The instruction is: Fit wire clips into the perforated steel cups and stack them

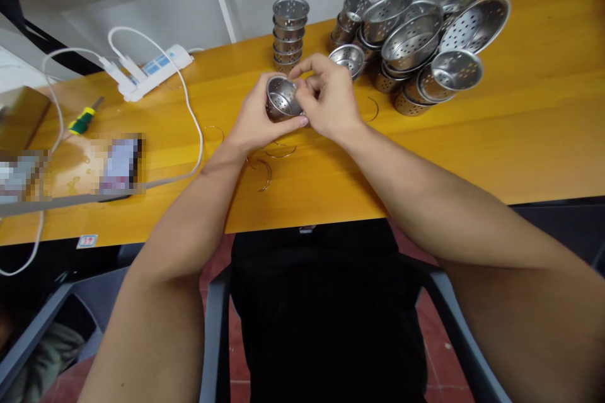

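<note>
A small perforated metal cup (282, 99) is tilted just above the table, its open mouth facing me. My left hand (251, 114) wraps round its left side, with the thumb along the near rim. At the cup's right edge, my right hand (331, 96) has its fingers drawn together in a pinch; whatever lies between them is hidden. Several thin curved wires (267, 177) lie on the table below my hands, and another bent wire (375, 108) rests to the right.
Behind my hands stands a stack of perforated cups (289, 34). A pile of perforated metal cups and bowls (412, 44) fills the back right. Leftward are a white power strip (158, 72) with cables, a screwdriver (83, 119) and a phone (120, 165) on the wooden table (529, 138).
</note>
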The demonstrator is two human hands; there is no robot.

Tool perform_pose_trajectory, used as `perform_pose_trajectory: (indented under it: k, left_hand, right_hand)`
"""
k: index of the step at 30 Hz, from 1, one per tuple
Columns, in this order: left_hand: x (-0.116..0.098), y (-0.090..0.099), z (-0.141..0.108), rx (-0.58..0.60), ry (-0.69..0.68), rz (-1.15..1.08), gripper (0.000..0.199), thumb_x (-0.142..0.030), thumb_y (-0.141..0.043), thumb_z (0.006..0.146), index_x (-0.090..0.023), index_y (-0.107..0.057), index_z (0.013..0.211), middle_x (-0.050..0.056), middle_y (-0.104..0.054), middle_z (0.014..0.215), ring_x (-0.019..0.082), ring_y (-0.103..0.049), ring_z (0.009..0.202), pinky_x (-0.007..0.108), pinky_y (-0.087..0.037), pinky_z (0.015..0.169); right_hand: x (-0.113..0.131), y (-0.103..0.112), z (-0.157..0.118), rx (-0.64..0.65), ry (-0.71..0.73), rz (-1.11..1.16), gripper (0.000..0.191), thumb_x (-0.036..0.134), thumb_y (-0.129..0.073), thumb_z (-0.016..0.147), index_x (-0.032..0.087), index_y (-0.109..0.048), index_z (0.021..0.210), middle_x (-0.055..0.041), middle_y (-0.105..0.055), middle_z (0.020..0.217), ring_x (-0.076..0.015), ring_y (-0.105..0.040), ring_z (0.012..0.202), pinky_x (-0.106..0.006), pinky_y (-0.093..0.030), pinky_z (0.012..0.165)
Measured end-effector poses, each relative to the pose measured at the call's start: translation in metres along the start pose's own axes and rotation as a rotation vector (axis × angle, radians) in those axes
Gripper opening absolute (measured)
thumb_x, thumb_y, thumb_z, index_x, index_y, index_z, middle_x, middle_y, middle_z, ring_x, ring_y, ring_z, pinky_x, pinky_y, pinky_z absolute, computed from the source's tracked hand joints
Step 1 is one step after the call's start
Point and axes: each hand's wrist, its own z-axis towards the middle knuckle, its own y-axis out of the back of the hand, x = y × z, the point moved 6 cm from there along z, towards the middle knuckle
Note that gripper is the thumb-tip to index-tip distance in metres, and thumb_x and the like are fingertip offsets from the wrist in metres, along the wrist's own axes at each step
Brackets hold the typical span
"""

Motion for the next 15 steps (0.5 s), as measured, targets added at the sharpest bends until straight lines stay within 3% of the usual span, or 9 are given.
perform_pose_trajectory:
  k: [3,6,9,12,15]
  left_hand:
    - [0.009,-0.001,0.000,-0.020,0.017,-0.029,0.109,-0.104,-0.105,0.073,-0.027,-0.073,0.143,0.010,-0.083,0.134,0.037,-0.082,0.128,0.059,-0.065,0.127]
    - [0.021,-0.001,0.000,-0.046,0.021,-0.101,0.095,-0.105,-0.096,0.084,-0.029,-0.077,0.137,0.008,-0.083,0.125,0.031,-0.082,0.113,0.055,-0.070,0.116]
    - [0.032,0.001,0.001,-0.025,0.060,-0.162,0.085,-0.105,-0.089,0.092,-0.031,-0.080,0.132,0.007,-0.084,0.121,0.029,-0.081,0.109,0.051,-0.072,0.107]
    - [0.035,0.002,0.001,0.006,0.039,-0.204,0.088,-0.107,-0.085,0.094,-0.029,-0.081,0.134,0.009,-0.083,0.122,0.031,-0.082,0.112,0.052,-0.073,0.106]
    - [0.035,0.001,0.001,0.018,-0.014,-0.197,0.098,-0.110,-0.089,0.087,-0.028,-0.079,0.140,0.009,-0.081,0.127,0.033,-0.084,0.119,0.056,-0.073,0.112]
  right_hand:
    - [0.000,-0.002,0.005,0.025,-0.005,0.107,0.037,0.064,-0.092,0.114,0.032,-0.076,0.104,0.0020,-0.055,0.069,-0.0252,-0.057,0.063,-0.042,-0.058,0.064]
    - [0.004,-0.001,0.009,0.087,-0.009,0.228,0.053,0.080,-0.092,0.111,0.031,-0.075,0.099,-0.0015,-0.065,0.077,-0.0246,-0.064,0.070,-0.041,-0.058,0.064]
    - [0.007,0.000,0.010,0.205,-0.049,0.297,0.067,0.095,-0.093,0.103,0.031,-0.072,0.099,0.0003,-0.064,0.075,-0.0223,-0.064,0.069,-0.039,-0.053,0.058]
    - [0.004,-0.002,0.008,0.296,-0.094,0.346,0.076,0.100,-0.095,0.097,0.030,-0.067,0.104,0.0058,-0.058,0.070,-0.0168,-0.058,0.065,-0.034,-0.046,0.055]
    - [0.003,-0.007,0.005,0.323,-0.126,0.380,0.080,0.102,-0.097,0.093,0.031,-0.063,0.104,0.0062,-0.061,0.074,-0.0141,-0.052,0.059,-0.033,-0.040,0.050]
